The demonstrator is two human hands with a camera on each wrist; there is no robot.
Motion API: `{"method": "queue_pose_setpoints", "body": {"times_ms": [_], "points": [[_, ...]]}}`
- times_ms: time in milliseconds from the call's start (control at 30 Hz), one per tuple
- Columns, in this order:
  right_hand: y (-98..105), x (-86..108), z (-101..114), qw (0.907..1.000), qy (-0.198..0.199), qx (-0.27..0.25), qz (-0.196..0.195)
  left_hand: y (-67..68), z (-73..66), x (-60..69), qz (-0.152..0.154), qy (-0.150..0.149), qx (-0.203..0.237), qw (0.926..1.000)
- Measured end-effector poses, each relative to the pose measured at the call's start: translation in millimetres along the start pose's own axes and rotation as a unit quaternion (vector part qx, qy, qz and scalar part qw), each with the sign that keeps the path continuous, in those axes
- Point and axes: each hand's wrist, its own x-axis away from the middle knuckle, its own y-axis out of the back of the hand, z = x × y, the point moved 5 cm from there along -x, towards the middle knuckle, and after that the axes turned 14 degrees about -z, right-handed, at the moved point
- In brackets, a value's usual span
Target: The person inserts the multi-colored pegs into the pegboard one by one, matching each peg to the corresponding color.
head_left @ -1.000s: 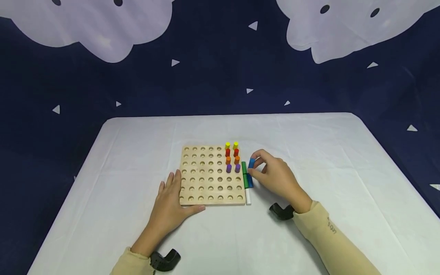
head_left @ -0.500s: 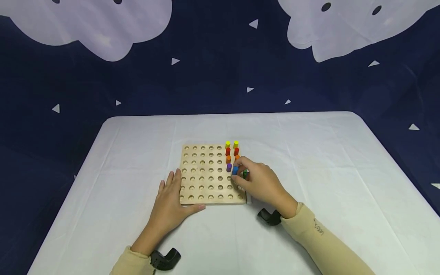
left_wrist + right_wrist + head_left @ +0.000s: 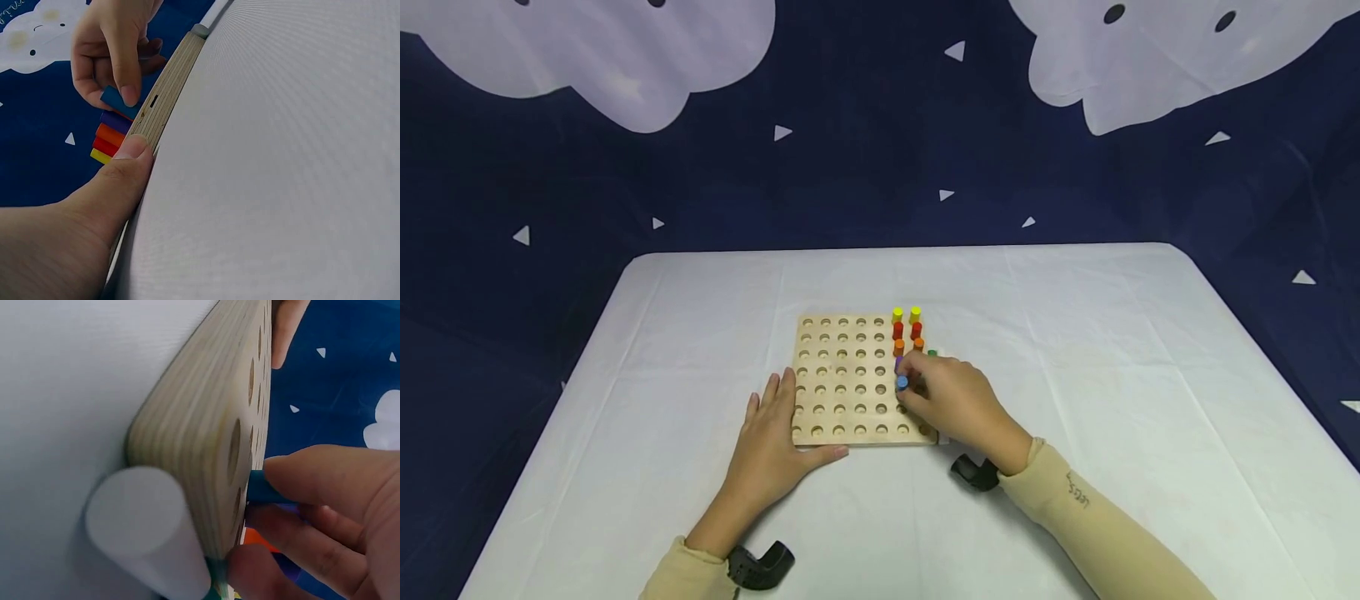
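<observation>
A wooden board [image 3: 841, 383] with rows of round holes lies on the table. My left hand [image 3: 767, 446] rests along its left and front edges, fingers straight, the thumb [image 3: 132, 147] against the front side. Between thumb and fingers my right hand [image 3: 962, 404] pinches a blue peg [image 3: 902, 382], upright at the board just in front of a purple peg [image 3: 898, 365]. The right wrist view shows the blue peg [image 3: 265, 487] meeting the board's surface. Yellow [image 3: 915, 315], red [image 3: 898, 331] and orange [image 3: 918, 344] pegs stand in pairs in the back right holes.
A white peg [image 3: 147, 519] lies against the board's right side, and a bit of a green peg [image 3: 932, 353] shows past my right hand, which covers others there. White cloth covers the table [image 3: 715, 325], with a dark blue backdrop [image 3: 865, 167] behind.
My right hand has carried the blue peg leftward from beside the board onto it and turned it upright over the second column from the right. My left hand has stayed still.
</observation>
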Motion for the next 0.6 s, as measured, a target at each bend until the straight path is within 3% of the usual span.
{"method": "queue_pose_setpoints", "body": {"times_ms": [300,467,600], "points": [[5.3,4.0,-1.4,0.9999,0.005,0.015,-0.003,-2.2,1.0,1.2,0.0,-0.001,0.0,1.0],[25.4,8.5,-13.1,0.9998,-0.017,-0.002,-0.012,-2.0,0.5,0.8,-0.002,-0.002,-0.001,1.0],[39.8,10.8,-30.0,0.9985,-0.043,0.019,-0.027,-1.2,0.1,0.4,-0.003,-0.003,-0.002,1.0]]}}
